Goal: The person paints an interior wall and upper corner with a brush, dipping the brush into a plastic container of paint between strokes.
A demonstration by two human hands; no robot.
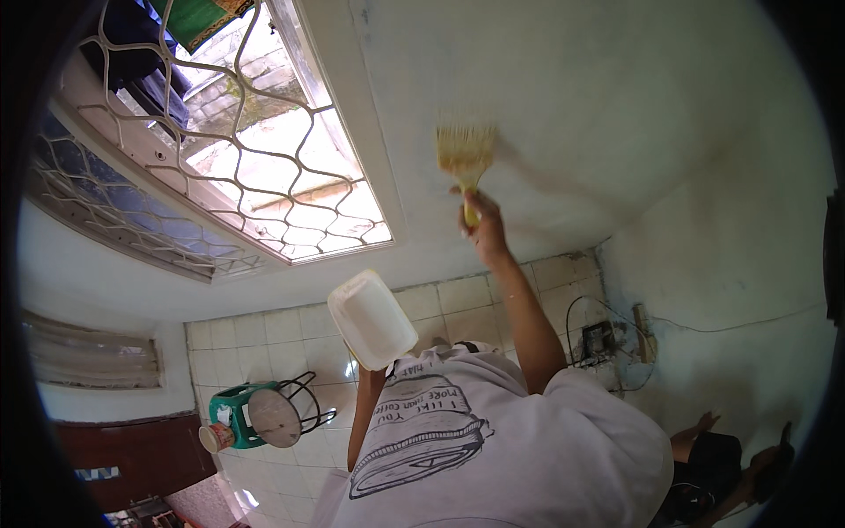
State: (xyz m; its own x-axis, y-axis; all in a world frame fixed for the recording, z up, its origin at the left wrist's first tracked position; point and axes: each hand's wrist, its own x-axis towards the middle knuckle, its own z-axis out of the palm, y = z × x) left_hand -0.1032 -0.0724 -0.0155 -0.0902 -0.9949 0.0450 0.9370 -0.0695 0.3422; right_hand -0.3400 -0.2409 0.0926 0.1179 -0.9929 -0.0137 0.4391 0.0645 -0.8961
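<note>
My right hand (483,231) is closed around the yellow handle of a wide paintbrush (465,151). The brush points upward, its pale bristles against or very close to the whitish wall (581,97); a slight blur at their tips hides which. Lower and to the left, a white rectangular tray (374,319) with rounded corners is held up in front of me. Its hollow faces me, with whitish smears inside. Only the wrist and a bit of my left hand (369,377) show beneath the tray; the fingers supporting it are hidden behind.
A window with a wavy metal grille (299,167) is left of the brush. On the tiled floor (308,330) stand a round-topped stool (275,419), a green plastic stool (231,412) and a small tub (216,437). Cables and a dark object (598,339) lie at right. Another person (711,471) is at lower right.
</note>
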